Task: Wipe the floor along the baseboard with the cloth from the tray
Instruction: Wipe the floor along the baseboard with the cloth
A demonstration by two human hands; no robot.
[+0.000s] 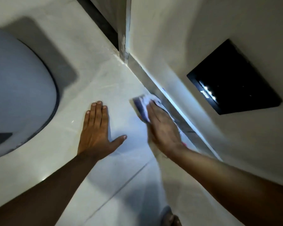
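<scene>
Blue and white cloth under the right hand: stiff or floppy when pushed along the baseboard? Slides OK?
Probably floppy: the blue and white cloth is bunched and folded under the right hand, not flat. Likely light, since it takes the palm's shape. It probably slides easily on the glossy pale floor tile, though an edge could ruck up against the baseboard.

The pale tiled floor (104, 176) ran up to the baseboard (142, 70). On it lay 1 flat left hand (96, 129), a blue-and-white cloth (144, 105) pressed under the right hand (163, 128) beside the baseboard, and a large rounded white object (18, 88) at the left.
</scene>
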